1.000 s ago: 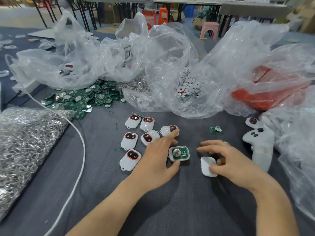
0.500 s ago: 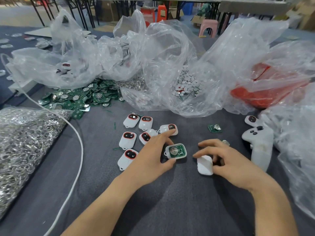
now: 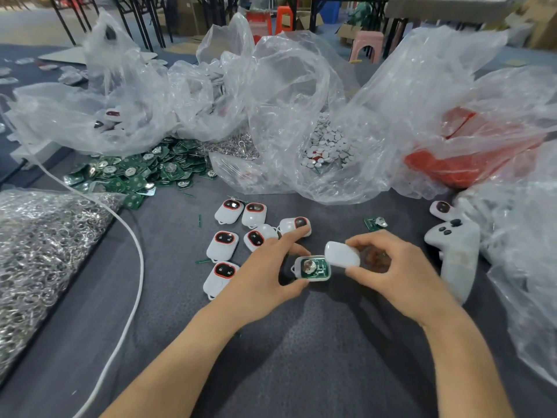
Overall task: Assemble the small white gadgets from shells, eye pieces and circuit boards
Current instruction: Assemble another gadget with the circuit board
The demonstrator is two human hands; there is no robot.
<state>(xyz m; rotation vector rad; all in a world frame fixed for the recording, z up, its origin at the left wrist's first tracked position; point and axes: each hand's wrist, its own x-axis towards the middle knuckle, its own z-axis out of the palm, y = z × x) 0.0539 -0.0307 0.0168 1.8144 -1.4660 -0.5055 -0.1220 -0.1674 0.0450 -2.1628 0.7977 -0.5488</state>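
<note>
Head view: left hand (image 3: 265, 273) pinches the board-filled shell (image 3: 313, 268) over the grey cloth (image 3: 301, 357), long axis left-right, loop end pointing left, while right hand (image 3: 401, 276) grips the white cover (image 3: 342, 254), tilted at its right edge.

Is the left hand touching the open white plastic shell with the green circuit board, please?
Touching: the head view shows the left hand pinching the open white plastic shell between thumb and finger.
</note>
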